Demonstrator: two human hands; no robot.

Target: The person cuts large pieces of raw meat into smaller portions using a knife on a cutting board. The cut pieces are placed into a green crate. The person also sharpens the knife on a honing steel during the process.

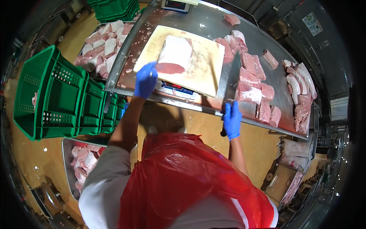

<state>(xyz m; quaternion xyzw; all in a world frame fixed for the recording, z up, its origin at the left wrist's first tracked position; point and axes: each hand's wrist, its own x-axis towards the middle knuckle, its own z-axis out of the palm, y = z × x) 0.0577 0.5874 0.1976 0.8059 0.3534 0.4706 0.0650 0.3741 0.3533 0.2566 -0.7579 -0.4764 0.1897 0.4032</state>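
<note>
A large slab of raw meat [175,52] with a white fat cap and a red cut face lies on the cutting board [207,57]. Beneath the board's near edge, a scale [176,91] with a lit red display shows. My left hand [146,81], in a blue glove, is at the board's near left corner, close to the meat's cut end; its fingers are partly hidden. In my blue-gloved right hand [231,120] is a long knife [232,78], its blade pointing away from me, between the board and several cut pieces of meat [249,93].
Stacked green crates [57,103] stand at the left. Metal bins of meat sit beyond the table's left edge [101,49] and below the crates [87,164]. More meat pieces [300,87] lie at the steel table's [284,103] right end. A second scale [175,5] is at the far edge.
</note>
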